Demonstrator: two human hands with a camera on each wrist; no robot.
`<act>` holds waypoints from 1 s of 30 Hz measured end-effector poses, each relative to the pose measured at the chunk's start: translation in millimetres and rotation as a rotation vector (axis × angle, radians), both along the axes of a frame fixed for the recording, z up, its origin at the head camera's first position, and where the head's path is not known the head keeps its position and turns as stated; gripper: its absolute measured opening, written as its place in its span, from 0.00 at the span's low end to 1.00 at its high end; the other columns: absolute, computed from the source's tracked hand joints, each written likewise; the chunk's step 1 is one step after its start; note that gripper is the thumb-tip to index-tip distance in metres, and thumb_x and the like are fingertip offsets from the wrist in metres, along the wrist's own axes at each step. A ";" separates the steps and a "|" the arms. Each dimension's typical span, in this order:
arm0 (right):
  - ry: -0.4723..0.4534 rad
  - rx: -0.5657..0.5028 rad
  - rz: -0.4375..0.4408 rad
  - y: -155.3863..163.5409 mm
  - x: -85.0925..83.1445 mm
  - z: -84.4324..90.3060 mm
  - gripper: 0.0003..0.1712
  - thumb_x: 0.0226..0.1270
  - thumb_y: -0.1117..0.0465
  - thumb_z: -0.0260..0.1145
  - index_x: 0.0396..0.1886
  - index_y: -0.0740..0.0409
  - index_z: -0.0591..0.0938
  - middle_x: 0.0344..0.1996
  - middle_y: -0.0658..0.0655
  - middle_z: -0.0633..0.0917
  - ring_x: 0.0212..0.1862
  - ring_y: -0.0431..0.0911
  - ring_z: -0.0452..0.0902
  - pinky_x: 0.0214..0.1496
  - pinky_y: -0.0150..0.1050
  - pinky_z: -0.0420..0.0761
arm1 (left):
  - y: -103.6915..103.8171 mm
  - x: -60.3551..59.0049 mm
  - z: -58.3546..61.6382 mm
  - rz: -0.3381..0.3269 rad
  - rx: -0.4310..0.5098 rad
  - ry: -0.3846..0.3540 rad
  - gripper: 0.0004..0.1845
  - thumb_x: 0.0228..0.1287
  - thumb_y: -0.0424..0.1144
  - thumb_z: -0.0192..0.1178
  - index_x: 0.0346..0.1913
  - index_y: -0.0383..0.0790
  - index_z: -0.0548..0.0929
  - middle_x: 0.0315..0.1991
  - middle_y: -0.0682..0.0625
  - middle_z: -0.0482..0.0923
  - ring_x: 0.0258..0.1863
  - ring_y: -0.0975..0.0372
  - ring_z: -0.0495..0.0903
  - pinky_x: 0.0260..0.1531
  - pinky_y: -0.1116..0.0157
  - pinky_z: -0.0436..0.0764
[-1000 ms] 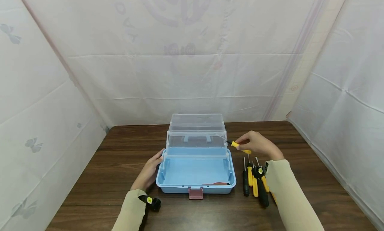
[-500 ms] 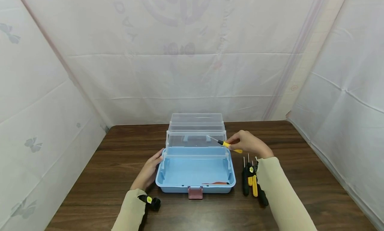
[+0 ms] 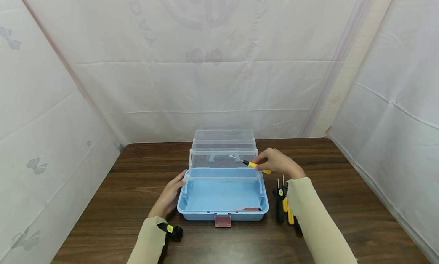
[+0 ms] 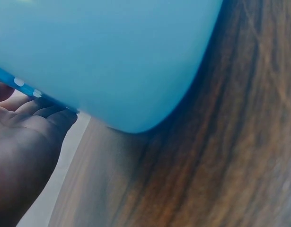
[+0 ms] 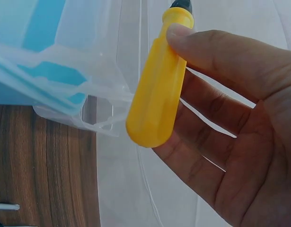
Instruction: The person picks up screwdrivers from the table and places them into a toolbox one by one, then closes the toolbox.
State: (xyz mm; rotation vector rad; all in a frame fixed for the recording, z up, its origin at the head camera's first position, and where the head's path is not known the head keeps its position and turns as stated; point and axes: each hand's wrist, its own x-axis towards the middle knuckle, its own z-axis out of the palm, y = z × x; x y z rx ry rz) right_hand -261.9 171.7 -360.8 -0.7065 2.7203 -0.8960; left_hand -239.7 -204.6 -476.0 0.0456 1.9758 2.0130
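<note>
1. The bench carries everything here; its dark wood is bare to the left of the box, so the left forearm has room to lie flat and steady.
2. The blue toolbox stands open at the middle of the bench, its clear tiered trays folded up and back. The step in hand looks like laying a tool into one of those trays, so the box should not slide or tip while the tool goes in.
3. The left hand rests against the box's left wall with fingers nearly straight, holding nothing. Firm, even pressure there would brace the box well.
4. The right hand is at the right end of the clear trays, thumb and fingers pinching the yellow handle of a screwdriver, whose shaft points left over a tray. I would lower it level and release only once the shaft lies along the tray floor.
5. The spare screwdrivers lie beside the box's right wall, partly under the right sleeve; lifting the elbow should keep them from scattering.
</note>
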 end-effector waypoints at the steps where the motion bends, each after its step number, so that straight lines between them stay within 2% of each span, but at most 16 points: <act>1: 0.000 0.000 0.000 -1.5 -0.6 0.1 0.12 0.63 0.64 0.67 0.46 0.62 0.86 0.39 0.56 0.87 0.31 0.42 0.77 0.38 0.35 0.83 | 0.0 -0.1 -0.1 -0.001 0.002 0.000 0.29 0.77 0.39 0.37 0.77 0.41 0.48 0.78 0.42 0.40 0.77 0.47 0.39 0.73 0.48 0.46; 7: 0.007 0.004 0.025 -10.3 -4.6 -0.6 0.11 0.62 0.65 0.67 0.44 0.61 0.87 0.35 0.54 0.87 0.31 0.41 0.76 0.34 0.32 0.82 | -0.1 0.1 -0.4 -0.007 0.005 0.005 0.29 0.77 0.39 0.37 0.77 0.41 0.48 0.78 0.42 0.40 0.77 0.47 0.39 0.73 0.48 0.47; 15: -0.022 -0.017 0.028 -19.6 -6.9 -2.4 0.13 0.62 0.65 0.67 0.47 0.62 0.86 0.38 0.56 0.88 0.33 0.41 0.80 0.39 0.36 0.83 | -0.4 0.9 -1.0 -0.009 0.005 0.011 0.29 0.77 0.40 0.37 0.77 0.41 0.48 0.78 0.42 0.40 0.77 0.46 0.40 0.72 0.47 0.47; 21: 0.003 -0.003 0.050 -25.3 -6.6 -1.7 0.12 0.63 0.64 0.66 0.46 0.62 0.86 0.39 0.56 0.88 0.35 0.41 0.79 0.42 0.38 0.84 | 0.4 1.9 0.6 0.008 -0.004 -0.004 0.29 0.77 0.40 0.37 0.77 0.42 0.49 0.78 0.42 0.41 0.77 0.46 0.41 0.72 0.47 0.49; 27: -0.003 -0.004 0.074 -31.6 -5.9 -1.9 0.12 0.63 0.65 0.66 0.46 0.62 0.87 0.39 0.56 0.88 0.35 0.42 0.78 0.42 0.37 0.83 | 0.2 1.9 -0.1 0.002 -0.014 -0.004 0.29 0.77 0.41 0.37 0.77 0.42 0.48 0.78 0.41 0.40 0.76 0.45 0.41 0.72 0.46 0.49; 30: -0.006 -0.009 0.089 -33.6 -7.3 -3.4 0.12 0.63 0.65 0.65 0.46 0.62 0.87 0.39 0.56 0.87 0.35 0.41 0.78 0.41 0.36 0.82 | 0.8 1.2 -1.6 0.003 0.011 0.003 0.29 0.77 0.40 0.38 0.77 0.41 0.48 0.78 0.41 0.41 0.77 0.46 0.41 0.72 0.47 0.48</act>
